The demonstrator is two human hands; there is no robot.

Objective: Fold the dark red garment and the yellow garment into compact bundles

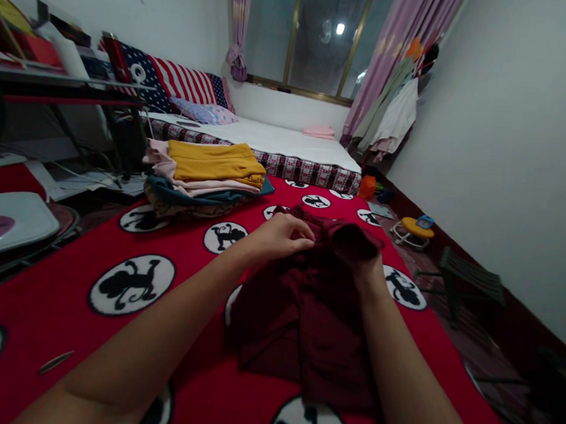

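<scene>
A dark maroon garment [299, 316] lies bunched on the red blanket in front of me, its lower part spread in folds towards me. My left hand [288, 234] pinches its gathered upper edge between thumb and fingers. At the garment's upper right, a round cloth opening [353, 241] faces me. Just below that opening, my right hand [369, 270] meets the cloth; its fingers are hidden by the fabric, so their grip does not show.
Folded clothes [213, 165], mustard on top, are stacked at the far left of the red blanket [180, 353]. Beyond stands a bed [269, 133]. A cluttered desk [68, 93] is at left; a yellow stool [415, 228] and a dark folding stool [472, 274] stand at right.
</scene>
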